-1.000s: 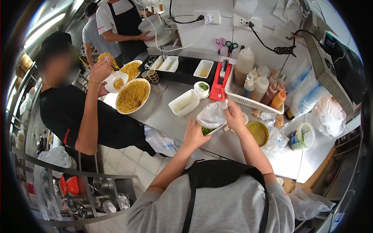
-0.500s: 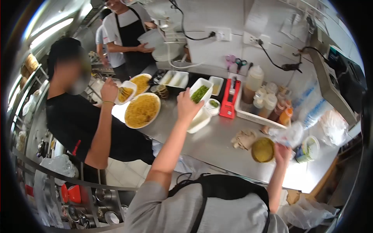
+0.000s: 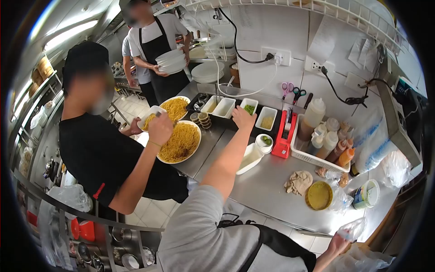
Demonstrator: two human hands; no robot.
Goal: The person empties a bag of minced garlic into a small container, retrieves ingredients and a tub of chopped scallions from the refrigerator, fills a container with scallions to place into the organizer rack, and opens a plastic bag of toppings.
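Note:
My left hand (image 3: 244,118) reaches across the counter, its fingers closed at the near end of a white container of chopped greens (image 3: 249,109). That container sits in a black rack (image 3: 232,121) between other white containers. Nearer to me stands a white tub (image 3: 250,158), beside small stacked cups (image 3: 263,141) with green pieces on top. Low on the right, past the counter's front edge, my right hand (image 3: 337,245) grips a crumpled clear plastic bag (image 3: 354,229).
A co-worker (image 3: 122,154) holds a white dish over plates of noodles (image 3: 180,143). Another person carries stacked plates (image 3: 171,61). A red device (image 3: 284,138), a basket of bottles (image 3: 319,161), a cloth (image 3: 298,182), a yellowish bowl (image 3: 318,196) and a tub (image 3: 366,194) stand right.
My left hand has brought the tilted container of greens into the rack. My right hand has moved from beside the bowl down and right. The co-worker's hand has moved over the noodles.

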